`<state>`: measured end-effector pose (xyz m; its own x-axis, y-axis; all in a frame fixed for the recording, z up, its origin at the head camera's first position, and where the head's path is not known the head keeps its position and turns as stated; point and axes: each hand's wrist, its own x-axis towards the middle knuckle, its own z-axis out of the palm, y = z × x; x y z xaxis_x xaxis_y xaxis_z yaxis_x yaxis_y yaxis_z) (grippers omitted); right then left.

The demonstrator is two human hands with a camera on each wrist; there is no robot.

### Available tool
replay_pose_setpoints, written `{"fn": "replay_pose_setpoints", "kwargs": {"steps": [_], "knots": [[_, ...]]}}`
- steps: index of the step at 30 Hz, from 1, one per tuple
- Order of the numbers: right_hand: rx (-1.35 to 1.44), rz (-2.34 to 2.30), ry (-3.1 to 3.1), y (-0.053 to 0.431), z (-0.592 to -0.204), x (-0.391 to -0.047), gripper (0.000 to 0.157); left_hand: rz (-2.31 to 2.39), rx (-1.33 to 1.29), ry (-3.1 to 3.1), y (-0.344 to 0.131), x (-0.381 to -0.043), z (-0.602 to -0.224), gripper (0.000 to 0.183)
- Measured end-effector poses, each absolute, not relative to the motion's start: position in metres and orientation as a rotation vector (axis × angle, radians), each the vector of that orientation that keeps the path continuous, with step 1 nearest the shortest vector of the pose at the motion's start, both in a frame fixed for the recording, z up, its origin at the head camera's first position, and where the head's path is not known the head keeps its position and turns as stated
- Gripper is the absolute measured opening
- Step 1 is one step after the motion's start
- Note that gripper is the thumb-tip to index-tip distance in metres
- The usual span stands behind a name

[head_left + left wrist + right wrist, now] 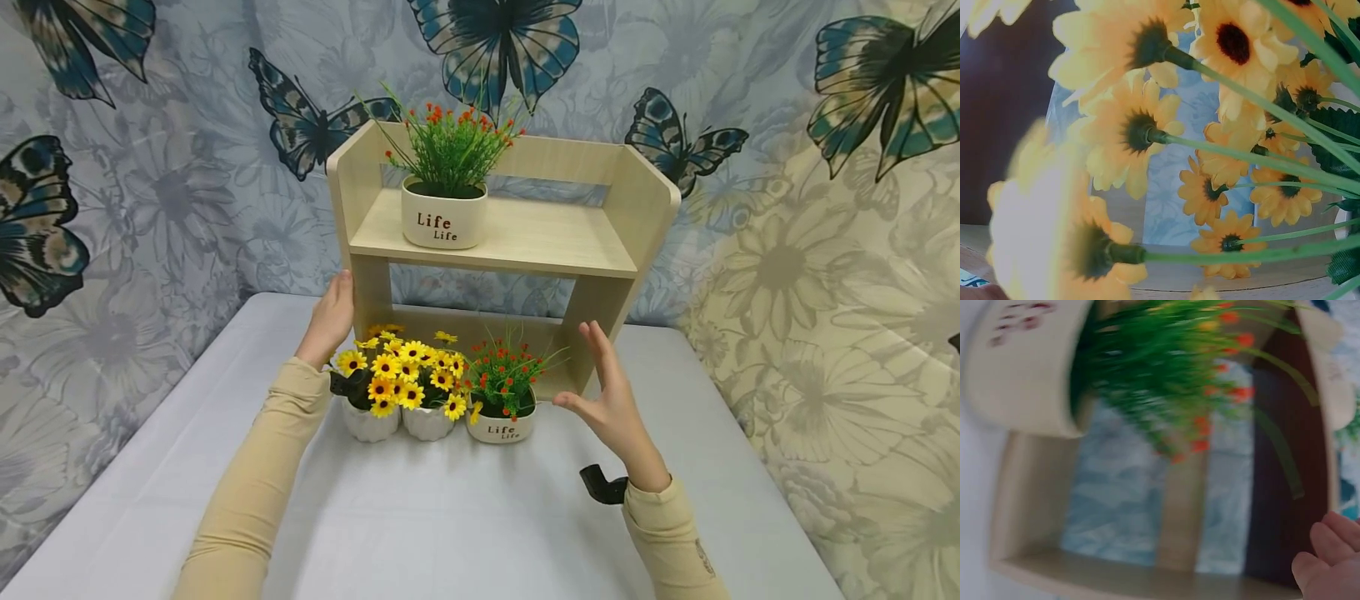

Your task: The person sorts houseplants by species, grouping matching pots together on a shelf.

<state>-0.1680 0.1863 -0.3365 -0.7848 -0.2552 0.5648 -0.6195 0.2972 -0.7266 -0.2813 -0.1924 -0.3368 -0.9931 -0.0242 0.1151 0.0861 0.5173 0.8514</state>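
A pale wooden two-tier shelf [487,258] stands at the back of the table. My left hand [330,321] lies flat along the outside of its left side panel, fingers straight and pointing up. By the lower right side panel is my right hand [611,400], its fingers extended and thumb spread, holding nothing. In the right wrist view its fingers [1329,550] come close to the shelf's edge. On the upper board sits an oval "Life" pot [445,218] of red-flowered greenery. A matching "Life" pot [501,429] stands in front of the shelf, left of my right hand.
Two white pots [371,425] of yellow daisies [408,367] stand in front of the shelf's left half; the daisies fill the left wrist view. White cloth covers the table [450,525]. Butterfly-print fabric [187,192] hangs behind and to the sides.
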Motion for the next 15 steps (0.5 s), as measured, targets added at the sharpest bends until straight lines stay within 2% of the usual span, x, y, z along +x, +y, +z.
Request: {"fn": "replay_pose_setpoints", "kwargs": {"steps": [6, 11, 15], "knots": [[0.693, 1.584, -2.365, 0.202, -0.375, -0.179, 0.111, -1.490, -0.038, -2.640, -0.192, -0.282, -0.336, 0.084], [0.637, 1.647, -2.530, 0.214, -0.415, -0.194, 0.108, -1.478, -0.053, -2.639, -0.192, -0.283, -0.338, 0.083], [0.627, 1.802, -2.598, 0.214, -0.433, -0.202, 0.106, -1.482, -0.057, -2.637, -0.193, -0.283, -0.339, 0.083]]}}
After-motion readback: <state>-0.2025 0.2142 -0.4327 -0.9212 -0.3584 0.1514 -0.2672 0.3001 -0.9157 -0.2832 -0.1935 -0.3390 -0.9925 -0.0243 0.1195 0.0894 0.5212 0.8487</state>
